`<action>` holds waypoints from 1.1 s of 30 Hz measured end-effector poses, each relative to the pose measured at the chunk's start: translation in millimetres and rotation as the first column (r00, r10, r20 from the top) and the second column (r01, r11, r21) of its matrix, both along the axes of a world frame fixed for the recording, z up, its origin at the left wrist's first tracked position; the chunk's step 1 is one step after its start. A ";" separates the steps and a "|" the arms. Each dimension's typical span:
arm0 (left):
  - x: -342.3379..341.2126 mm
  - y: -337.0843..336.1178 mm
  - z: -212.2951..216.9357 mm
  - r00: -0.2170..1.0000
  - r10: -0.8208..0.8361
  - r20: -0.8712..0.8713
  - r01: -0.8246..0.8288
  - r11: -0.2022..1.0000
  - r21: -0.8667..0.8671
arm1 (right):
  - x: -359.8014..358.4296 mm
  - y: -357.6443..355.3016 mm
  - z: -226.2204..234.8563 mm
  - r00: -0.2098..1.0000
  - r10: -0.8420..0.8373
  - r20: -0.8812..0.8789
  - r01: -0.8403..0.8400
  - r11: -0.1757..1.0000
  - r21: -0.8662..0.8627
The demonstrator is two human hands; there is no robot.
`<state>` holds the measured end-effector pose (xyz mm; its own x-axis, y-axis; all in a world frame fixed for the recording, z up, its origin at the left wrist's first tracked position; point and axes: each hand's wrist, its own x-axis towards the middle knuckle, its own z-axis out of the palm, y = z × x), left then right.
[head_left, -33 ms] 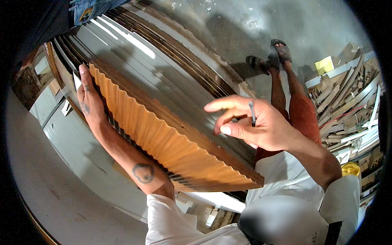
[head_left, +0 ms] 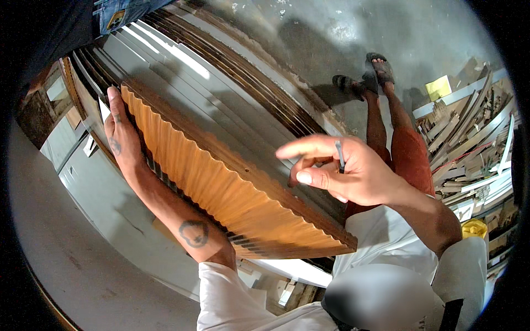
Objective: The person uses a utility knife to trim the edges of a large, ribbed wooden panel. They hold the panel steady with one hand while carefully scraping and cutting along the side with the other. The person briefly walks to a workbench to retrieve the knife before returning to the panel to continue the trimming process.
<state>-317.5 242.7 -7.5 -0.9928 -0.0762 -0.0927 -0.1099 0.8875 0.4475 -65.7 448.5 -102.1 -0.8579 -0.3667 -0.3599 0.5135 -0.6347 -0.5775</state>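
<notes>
A wooden panel (head_left: 221, 193) with a ribbed, wavy orange-brown face stands on its long edge, running from upper left to lower right. My left hand (head_left: 121, 129) holds its far left end from behind, with part of the fingers hidden by the panel. The left forearm lies along the panel's back. In the air right of the panel is my right hand (head_left: 342, 168), its index finger stretched out, the others loosely bent and apart. A thin grey metal piece (head_left: 340, 156), seemingly a ring, sits at one of its fingers.
Stacked grey sheets (head_left: 182, 83) lie beneath and beyond the panel. A heap of offcut strips (head_left: 469, 138) rests on the floor at right, near a yellow sheet (head_left: 438, 87). Another person's jeans (head_left: 124, 14) show at upper left. Pale boards (head_left: 105, 193) stand at left.
My right hand has shifted very slightly, its index finger a little lower. The left hand and the wooden panel look the same.
</notes>
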 end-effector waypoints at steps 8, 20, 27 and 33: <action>-4.6 -4.5 -0.6 0.999 -0.007 -0.037 0.004 0.996 -0.086 | -17.5 6.6 6.7 0.945 0.147 -0.293 -0.059 0.955 0.291; -9.1 -7.6 3.7 0.990 -0.009 0.140 0.013 1.000 -0.028 | -18.7 -6.5 3.2 0.839 0.074 -0.539 0.185 0.892 0.412; -1.6 1.1 -2.7 0.999 0.007 0.049 -0.004 0.999 -0.050 | -11.9 -1.5 1.7 0.847 0.115 -0.520 0.174 0.863 0.474; -2.7 -0.8 -5.6 0.999 -0.024 -0.025 0.023 0.997 -0.074 | -10.4 1.3 1.7 0.785 0.183 -0.592 0.215 0.816 0.537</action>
<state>-320.2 241.9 -13.1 -0.9963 -0.0585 -0.0624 -0.0781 0.9203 0.3834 -76.1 449.8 -100.4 -0.9613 -0.2586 0.0951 -0.0692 -0.1074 -0.9918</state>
